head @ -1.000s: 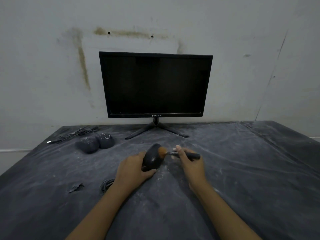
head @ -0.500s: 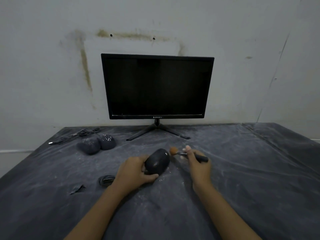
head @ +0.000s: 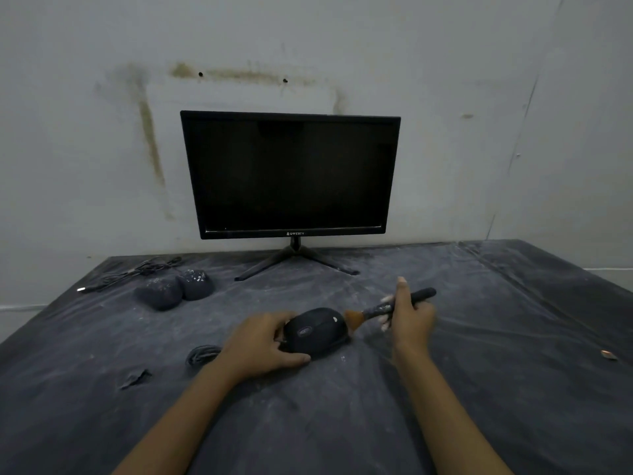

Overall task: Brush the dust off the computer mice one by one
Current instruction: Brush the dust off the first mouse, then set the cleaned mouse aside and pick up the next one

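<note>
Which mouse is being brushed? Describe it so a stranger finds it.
From the black monitor, come straight forward across the dark cloth. The mouse sits there, gripped by the left hand. Unlike the two speckled mice far left, it looks nearly clean.

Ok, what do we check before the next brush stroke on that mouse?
1. Is the left hand holding the mouse: ok.
2. Is the right hand gripping the brush: ok.
3. Are the bristles at the mouse: ok, by its right edge.
4. Is the mouse top clean: not ok, a white speck shows.
5. Is its underside clean: cannot tell, hidden.
6. Are the two other mice brushed: not ok, both dusty.
</note>
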